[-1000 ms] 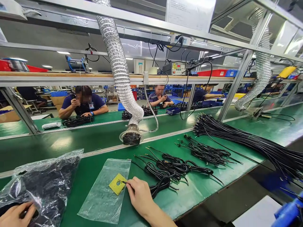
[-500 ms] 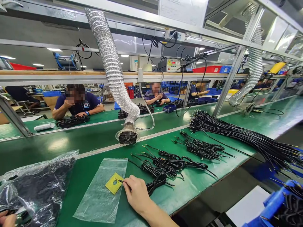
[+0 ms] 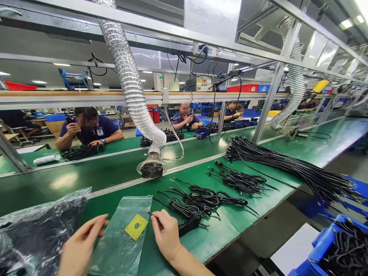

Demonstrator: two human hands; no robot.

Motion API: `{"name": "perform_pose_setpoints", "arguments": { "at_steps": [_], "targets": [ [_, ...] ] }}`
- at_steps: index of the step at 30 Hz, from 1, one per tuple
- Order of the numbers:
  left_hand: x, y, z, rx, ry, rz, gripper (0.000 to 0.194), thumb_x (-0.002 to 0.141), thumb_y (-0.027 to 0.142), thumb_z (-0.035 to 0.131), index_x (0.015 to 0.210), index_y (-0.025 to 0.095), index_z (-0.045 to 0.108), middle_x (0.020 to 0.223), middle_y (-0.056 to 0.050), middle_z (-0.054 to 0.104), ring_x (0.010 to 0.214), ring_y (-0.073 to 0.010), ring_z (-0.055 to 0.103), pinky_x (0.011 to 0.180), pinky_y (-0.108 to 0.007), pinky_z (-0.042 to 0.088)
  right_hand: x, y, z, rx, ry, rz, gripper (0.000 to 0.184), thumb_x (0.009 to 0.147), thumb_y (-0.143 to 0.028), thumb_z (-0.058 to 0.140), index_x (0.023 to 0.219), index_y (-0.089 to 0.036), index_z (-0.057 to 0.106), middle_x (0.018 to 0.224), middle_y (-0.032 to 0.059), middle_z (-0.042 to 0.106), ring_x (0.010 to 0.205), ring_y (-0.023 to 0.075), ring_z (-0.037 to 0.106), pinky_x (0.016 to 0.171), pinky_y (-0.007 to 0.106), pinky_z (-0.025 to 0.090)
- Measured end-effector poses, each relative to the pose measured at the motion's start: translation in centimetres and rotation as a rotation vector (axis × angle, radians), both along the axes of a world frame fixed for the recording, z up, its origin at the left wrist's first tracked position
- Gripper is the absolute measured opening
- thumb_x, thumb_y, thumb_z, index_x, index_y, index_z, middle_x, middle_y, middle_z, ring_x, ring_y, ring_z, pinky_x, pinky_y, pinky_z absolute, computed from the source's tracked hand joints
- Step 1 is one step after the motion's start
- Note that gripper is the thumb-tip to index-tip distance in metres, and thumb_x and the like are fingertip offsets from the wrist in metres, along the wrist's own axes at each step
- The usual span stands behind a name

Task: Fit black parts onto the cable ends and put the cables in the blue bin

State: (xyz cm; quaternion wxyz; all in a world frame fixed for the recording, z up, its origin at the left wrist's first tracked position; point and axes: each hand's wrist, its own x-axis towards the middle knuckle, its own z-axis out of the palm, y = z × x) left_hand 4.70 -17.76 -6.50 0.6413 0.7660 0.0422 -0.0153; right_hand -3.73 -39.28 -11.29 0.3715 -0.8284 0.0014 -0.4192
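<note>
My right hand (image 3: 166, 234) pinches a thin black cable (image 3: 150, 213) close to its end, and the tip points up and left past my fingers. Just left of it, a yellow square piece (image 3: 132, 231) with a hole in it lies on a clear plastic bag (image 3: 113, 245). My left hand (image 3: 83, 243) is over that bag's left edge, fingers stretched out, with nothing visible in them. Coiled black cables (image 3: 198, 199) lie on the green bench beyond my right hand.
A dark-filled plastic bag (image 3: 37, 234) is at the left. A metal duct (image 3: 129, 76) ends in a fan (image 3: 152, 170). Long black cables (image 3: 281, 161) overhang the bench edge. A blue bin (image 3: 319, 245) holds more cables. A person (image 3: 89, 128) sits opposite.
My left hand has come from the lower left corner in toward the clear bag. My right hand's cable end has moved off the yellow piece to its upper right. The view has shifted slightly.
</note>
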Motion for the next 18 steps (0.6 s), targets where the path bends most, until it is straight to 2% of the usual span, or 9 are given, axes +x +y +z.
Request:
{"name": "perform_pose_setpoints", "arguments": {
  "at_steps": [1,3,5,7,13,18],
  "targets": [
    [-0.1,-1.8,0.3,-0.159,0.126,-0.076,0.079,0.047,0.071,0.078,0.1,0.012,0.07,0.094,-0.008,0.067,0.071,-0.0139,0.055,0.064,-0.024,0.048,0.0,-0.1,0.2,0.006,-0.031,-0.003,0.023,0.097,-0.022,0.045,0.089,-0.014,0.065,0.072,0.0026,0.053,0.058,0.0069,0.046,0.054,0.022,0.03],
    [-0.3,-5.2,0.7,-0.42,0.247,-0.283,0.069,0.053,0.059,0.083,0.102,0.012,0.071,0.09,-0.008,0.065,0.072,-0.011,0.053,0.066,-0.021,0.046,0.0,-0.3,0.5,0.012,-0.077,-0.008,0.022,0.098,-0.021,0.046,0.092,-0.012,0.065,0.073,0.0039,0.054,0.06,0.007,0.048,0.055,0.021,0.032],
    [-0.4,-7.8,0.5,-0.568,0.312,-0.389,0.062,0.051,0.046,0.088,0.101,0.013,0.071,0.092,-0.008,0.064,0.073,-0.0103,0.054,0.067,-0.02,0.046,0.1,-0.5,0.7,0.037,-0.113,-0.007,0.019,0.097,-0.018,0.048,0.094,-0.011,0.065,0.074,0.004,0.054,0.061,0.0064,0.048,0.056,0.019,0.035],
    [-0.5,-9.2,0.0,-0.648,0.344,-0.419,0.057,0.052,0.038,0.089,0.1,0.013,0.072,0.094,-0.009,0.064,0.074,-0.0098,0.055,0.068,-0.02,0.047,0.2,-0.6,0.8,0.057,-0.13,0.004,0.015,0.096,-0.014,0.05,0.095,-0.011,0.064,0.076,0.0035,0.054,0.062,0.0056,0.048,0.056,0.018,0.036],
    [-0.7,-9.6,-1.0,-0.768,0.376,-0.408,0.054,0.051,0.032,0.09,0.1,0.015,0.074,0.09,-0.007,0.062,0.071,-0.0083,0.054,0.068,-0.02,0.048,0.3,-0.5,0.6,0.012,-0.112,0.05,0.012,0.093,-0.013,0.053,0.095,-0.011,0.065,0.074,0.0027,0.053,0.061,0.0053,0.049,0.055,0.017,0.036],
    [-0.8,-9.1,-1.2,-0.763,0.361,-0.429,0.052,0.057,0.033,0.088,0.103,0.014,0.073,0.093,-0.008,0.062,0.071,-0.0084,0.053,0.067,-0.02,0.047,0.4,-0.4,0.4,-0.034,-0.105,0.036,0.012,0.093,-0.013,0.054,0.095,-0.012,0.066,0.073,0.0022,0.053,0.062,0.0052,0.05,0.056,0.017,0.037]
  ]
}}
